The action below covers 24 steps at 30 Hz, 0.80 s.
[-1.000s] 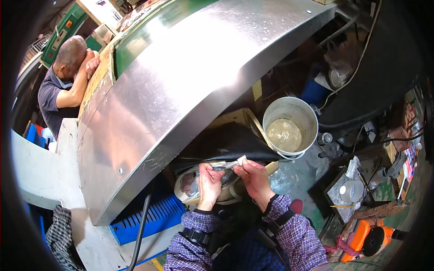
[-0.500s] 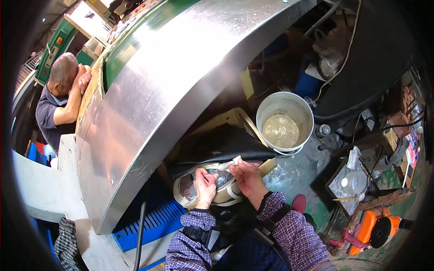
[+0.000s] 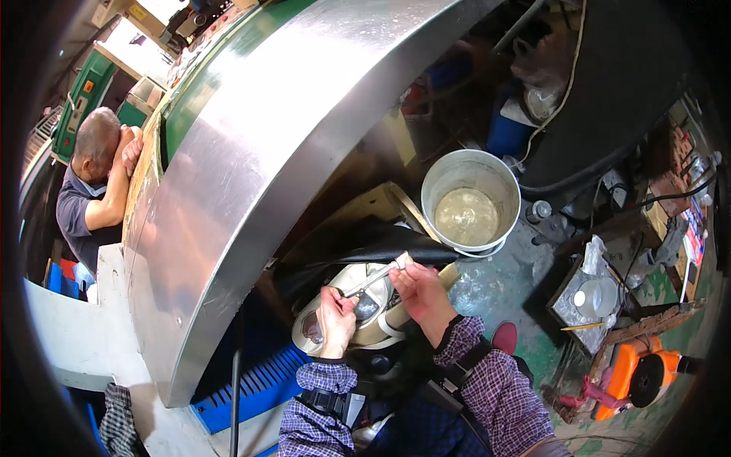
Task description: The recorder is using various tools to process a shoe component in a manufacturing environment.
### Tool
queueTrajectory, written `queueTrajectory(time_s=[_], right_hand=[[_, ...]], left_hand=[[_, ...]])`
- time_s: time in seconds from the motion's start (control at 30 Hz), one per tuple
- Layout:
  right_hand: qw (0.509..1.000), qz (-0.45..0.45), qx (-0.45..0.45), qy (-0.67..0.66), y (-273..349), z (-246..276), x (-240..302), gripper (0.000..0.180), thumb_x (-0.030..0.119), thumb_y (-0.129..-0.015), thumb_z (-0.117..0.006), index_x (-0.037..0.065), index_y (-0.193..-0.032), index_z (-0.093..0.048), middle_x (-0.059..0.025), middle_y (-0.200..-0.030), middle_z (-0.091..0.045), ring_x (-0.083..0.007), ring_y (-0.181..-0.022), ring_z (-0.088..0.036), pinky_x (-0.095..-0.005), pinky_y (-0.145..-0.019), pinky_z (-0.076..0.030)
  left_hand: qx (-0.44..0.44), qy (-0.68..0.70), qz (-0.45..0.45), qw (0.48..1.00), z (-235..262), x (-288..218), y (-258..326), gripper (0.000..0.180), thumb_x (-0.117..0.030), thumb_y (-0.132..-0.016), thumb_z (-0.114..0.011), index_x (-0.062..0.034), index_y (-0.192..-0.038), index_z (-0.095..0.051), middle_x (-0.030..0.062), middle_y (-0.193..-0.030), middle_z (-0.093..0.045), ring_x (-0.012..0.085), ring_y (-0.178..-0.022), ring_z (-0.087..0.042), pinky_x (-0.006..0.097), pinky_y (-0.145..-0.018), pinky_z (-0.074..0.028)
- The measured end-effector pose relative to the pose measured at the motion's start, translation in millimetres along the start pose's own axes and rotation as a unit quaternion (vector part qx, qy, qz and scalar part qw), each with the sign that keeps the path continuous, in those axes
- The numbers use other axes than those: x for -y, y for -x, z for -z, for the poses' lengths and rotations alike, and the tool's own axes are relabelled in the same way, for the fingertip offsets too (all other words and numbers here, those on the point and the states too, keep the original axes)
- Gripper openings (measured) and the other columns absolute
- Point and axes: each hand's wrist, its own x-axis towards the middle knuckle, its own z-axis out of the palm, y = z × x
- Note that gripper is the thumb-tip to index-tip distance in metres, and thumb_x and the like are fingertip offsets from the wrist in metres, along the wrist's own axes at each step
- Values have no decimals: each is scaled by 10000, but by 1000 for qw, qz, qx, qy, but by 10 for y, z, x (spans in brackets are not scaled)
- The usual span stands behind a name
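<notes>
My left hand [image 3: 336, 323] is closed, with one end of a thin greyish strip [image 3: 373, 281] pinched at its fingertips. The strip slants up to my right hand [image 3: 423, 292], whose thumb and fingers pinch its other end beside a small whitish piece [image 3: 401, 261]. What the strip is made of is too small to tell. Both hands are above a pale beige bag-like holder [image 3: 394, 315] with a light rim and glossy, see-through wrapped contents, partly hidden by my hands. A black sheet [image 3: 365, 245] lies along its far side.
Beyond my right hand stands a white bucket [image 3: 470, 202] with a pale residue inside. A curved metal machine edge [image 3: 251, 179] arches along the left. Across it, a person [image 3: 97, 183] leans on folded arms. An orange tool [image 3: 636, 377] and a cluttered tray [image 3: 586, 305] are at right.
The greyish strip now shows stretched between my two hands. My left hand has shifted slightly left and down, while my right hand remains near its place. The view has shifted slightly.
</notes>
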Motion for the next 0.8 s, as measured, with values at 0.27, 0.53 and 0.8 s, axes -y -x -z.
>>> queueTrajectory(time_s=[0.27,0.53,0.8], right_hand=[[999,23,21,-38,51,-150,-4,180,104,-887,-493,-25,-1011,-517,-85,-901,-572,-189,-827,-586,-284,-789,-508],[995,56,23,-82,45,-256,383,189,96,-904,-441,-9,-1049,-501,-101,-939,-561,-198,-882,-557,-318,-830,-481],[993,67,3,-100,34,-242,531,169,89,-886,-492,4,-1027,-530,-71,-938,-577,-178,-866,-553,-304,-843,-458]], left_hand=[[-15,-7,-9,1000,8,205,-9,255,6,-729,-611,-41,-800,-371,73,-586,-454,153,-529,-473,303,-531,-409],[24,-91,-57,994,39,-82,-43,235,15,-734,-580,-35,-827,-370,91,-616,-510,170,-567,-539,303,-543,-431],[-14,-217,50,975,506,702,336,245,-14,-727,-598,-43,-849,-387,186,-629,-540,383,-615,-570,430,-559,-429]])
